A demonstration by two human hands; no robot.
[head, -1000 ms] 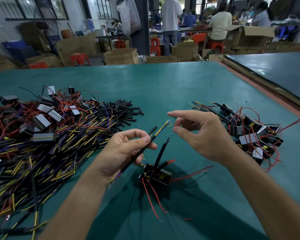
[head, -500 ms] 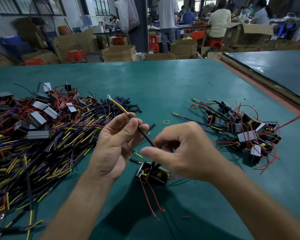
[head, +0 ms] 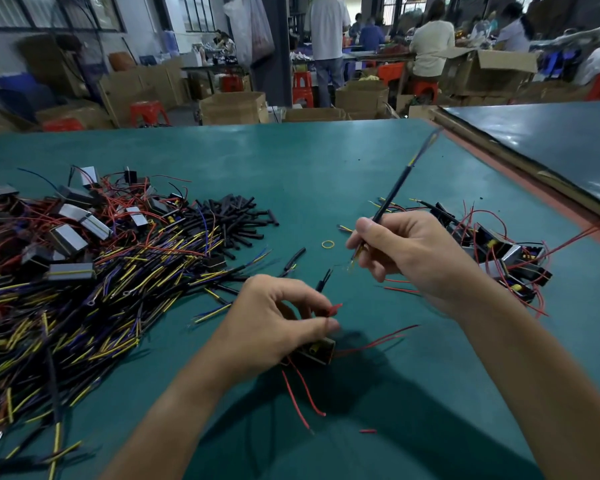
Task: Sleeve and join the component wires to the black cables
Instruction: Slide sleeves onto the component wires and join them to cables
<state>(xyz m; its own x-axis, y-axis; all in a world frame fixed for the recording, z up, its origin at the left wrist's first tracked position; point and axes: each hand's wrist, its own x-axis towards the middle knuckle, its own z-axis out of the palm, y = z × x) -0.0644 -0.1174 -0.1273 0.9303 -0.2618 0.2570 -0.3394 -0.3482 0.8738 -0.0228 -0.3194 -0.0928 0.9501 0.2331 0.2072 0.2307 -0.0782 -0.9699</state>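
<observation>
Moved: cable (head: 392, 195) now sits in the right hand (head: 413, 251), no longer the left; left hand (head: 274, 323) has dropped onto the component (head: 321, 351).
Component: on the table (head: 326, 161) at 6 o'clock, red leads (head: 305, 393) trailing toward 5 and 3 o'clock.
Left hand: fingers curled round the component, thumb and forefinger pinching one of its leads.
Right hand: at 2 o'clock of the left, closed in a pinch on the cable's lower end.
Cable: black, slanting up toward 1 o'clock, far tip blurred.
Band (head: 328, 244): yellow, flat between the hands.
Heap (head: 84, 289): loose wires, 9 o'clock.
Pile (head: 499, 251): components, 3 o'clock, behind the right hand.
Sleeves (head: 229, 216): black, 11 o'clock, beside the heap.
</observation>
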